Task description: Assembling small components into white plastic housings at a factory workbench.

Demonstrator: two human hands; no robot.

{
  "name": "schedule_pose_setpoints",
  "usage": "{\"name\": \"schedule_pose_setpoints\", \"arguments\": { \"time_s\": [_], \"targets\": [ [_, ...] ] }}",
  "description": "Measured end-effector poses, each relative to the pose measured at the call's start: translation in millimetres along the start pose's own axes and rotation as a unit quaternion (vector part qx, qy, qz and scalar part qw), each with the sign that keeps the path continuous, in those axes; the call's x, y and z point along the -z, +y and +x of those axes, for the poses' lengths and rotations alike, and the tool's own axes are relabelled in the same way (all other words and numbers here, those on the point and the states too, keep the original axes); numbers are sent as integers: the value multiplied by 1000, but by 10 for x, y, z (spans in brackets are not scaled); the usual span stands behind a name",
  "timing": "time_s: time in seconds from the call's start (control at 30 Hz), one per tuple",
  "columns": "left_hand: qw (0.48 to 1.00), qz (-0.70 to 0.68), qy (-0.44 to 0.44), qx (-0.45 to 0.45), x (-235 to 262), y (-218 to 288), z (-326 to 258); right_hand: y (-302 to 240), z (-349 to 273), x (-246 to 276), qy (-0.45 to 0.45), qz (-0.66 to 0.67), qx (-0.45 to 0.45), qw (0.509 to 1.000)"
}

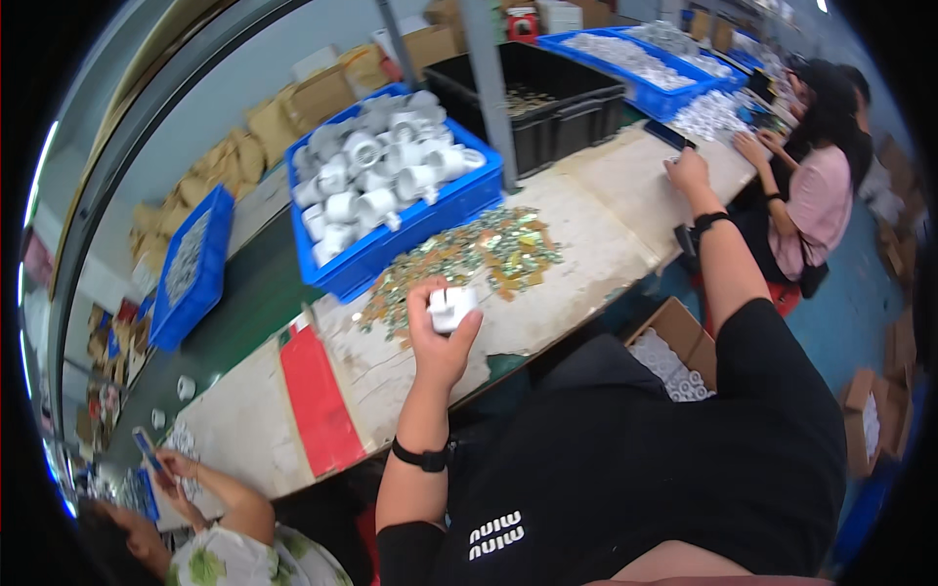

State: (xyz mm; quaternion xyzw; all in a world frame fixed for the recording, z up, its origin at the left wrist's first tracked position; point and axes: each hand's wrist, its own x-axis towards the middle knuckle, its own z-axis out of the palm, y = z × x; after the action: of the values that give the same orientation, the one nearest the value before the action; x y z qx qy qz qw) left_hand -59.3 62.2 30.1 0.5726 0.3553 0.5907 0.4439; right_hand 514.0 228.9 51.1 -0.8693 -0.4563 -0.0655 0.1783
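Note:
My left hand [442, 337] is closed around a white plastic fitting [452, 308] with a raised tab, above the bench. Just beyond it, a spread of small metal and yellowish pieces [479, 256] lies on the bench top. My right arm is stretched far to the right. There my right hand [688, 170] is curled beside a dark phone [668, 135] lying on the bench; whatever is between its fingers is too small to make out. Behind the metal pieces, a blue crate [391, 246] is heaped with white plastic fittings [376, 161].
A black crate [562, 132] and a metal post [489, 88] stand behind the bench [606, 195]. Red tape [320, 400] crosses its left part. A person in pink [821, 205] works at right; another [234, 547] holds a phone at lower left. An open carton [684, 337] sits below the edge.

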Motion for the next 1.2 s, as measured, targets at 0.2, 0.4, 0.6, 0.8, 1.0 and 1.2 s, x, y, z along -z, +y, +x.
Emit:
{"name": "schedule_pose_setpoints", "arguments": {
  "time_s": [0.2, 0.4, 0.6, 0.8, 1.0, 1.2],
  "targets": [
    [993, 31, -78, -80, 275, 300, 586, -1269, -1013, 197, -170, 540, 296, 769],
    [983, -158, -87, -20, 206, 2, 643, -2506, -2230, 740, -233, 542, 553, 588],
    [990, -123, -65, -22, 326, -147, 615, -2846, -2436, 256, -336, 601, 521, 504],
    [995, -60, -73, -27, 354, -166, 606, -2833, -2500, 125, -206, 590, 561, 544],
    [992, -91, -83, 5, 322, -91, 587, -2820, -2528, 82, -183, 599, 563, 540],
    [987, -125, -95, 30, 285, -33, 591, -2796, -2568, 137, -199, 598, 555, 543]
  ]
}}
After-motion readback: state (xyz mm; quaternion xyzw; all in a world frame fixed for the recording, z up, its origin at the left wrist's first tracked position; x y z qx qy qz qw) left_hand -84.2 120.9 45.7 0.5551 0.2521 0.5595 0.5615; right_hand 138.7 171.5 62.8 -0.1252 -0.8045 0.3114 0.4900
